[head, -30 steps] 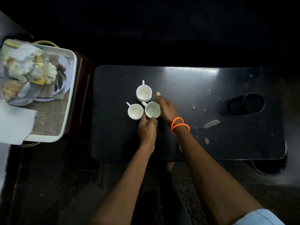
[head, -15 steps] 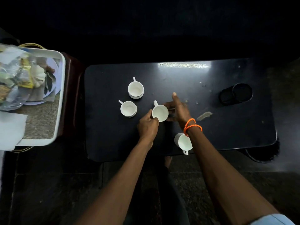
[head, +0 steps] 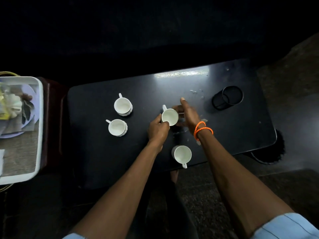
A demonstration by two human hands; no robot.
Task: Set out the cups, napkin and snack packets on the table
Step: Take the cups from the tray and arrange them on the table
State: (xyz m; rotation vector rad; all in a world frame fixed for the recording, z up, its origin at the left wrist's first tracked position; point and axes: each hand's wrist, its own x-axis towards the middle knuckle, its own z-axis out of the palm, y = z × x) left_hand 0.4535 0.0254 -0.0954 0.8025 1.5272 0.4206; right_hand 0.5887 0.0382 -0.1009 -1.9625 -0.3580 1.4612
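White ceramic cup (head: 170,116) at frame centre on black worktop (head: 96,152). Left hand (head: 158,130) pinching near rim; right hand (head: 188,116) fingers extended, cupped against far side. Probably rigid, light, glazed-slick, chippable: best taken by handle or body. Snack packets in tray (head: 40,128), far left.

No legible txt anywhere.

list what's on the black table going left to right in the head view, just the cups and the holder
cup with handle pointing left → far-left cup → cup held between both hands → cup at the near edge → black mesh holder lying on its side
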